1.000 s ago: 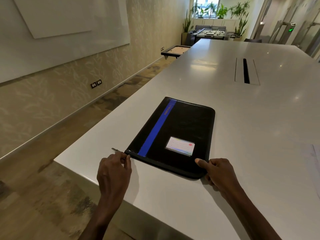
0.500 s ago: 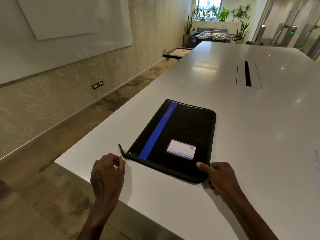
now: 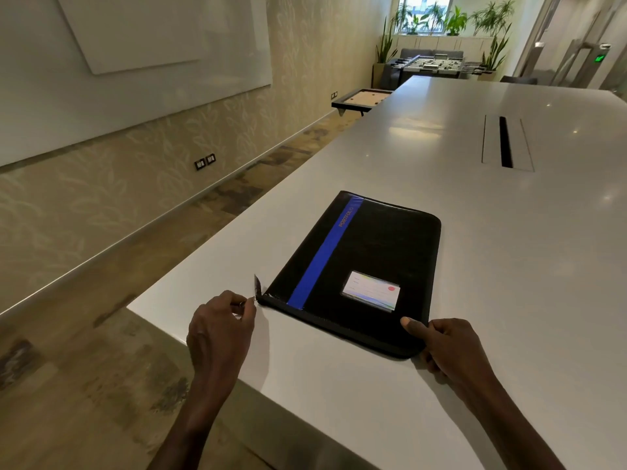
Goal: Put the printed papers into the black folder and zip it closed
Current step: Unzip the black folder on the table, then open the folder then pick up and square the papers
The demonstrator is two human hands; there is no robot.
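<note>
The black folder lies closed and flat on the white table, with a blue stripe along its cover and a small card window near its front edge. My left hand pinches the zip pull at the folder's near left corner, where the pull tab stands up. My right hand presses on the near right corner, thumb on the cover. No printed papers are in view.
A cable slot is set into the table farther back on the right. The table's left edge drops to a wooden floor beside the wall. Plants and a football table stand at the room's far end.
My left hand has drawn back slightly from the folder's corner with the zip pull, whose tab now stands upright. The right hand has stayed on its corner.
</note>
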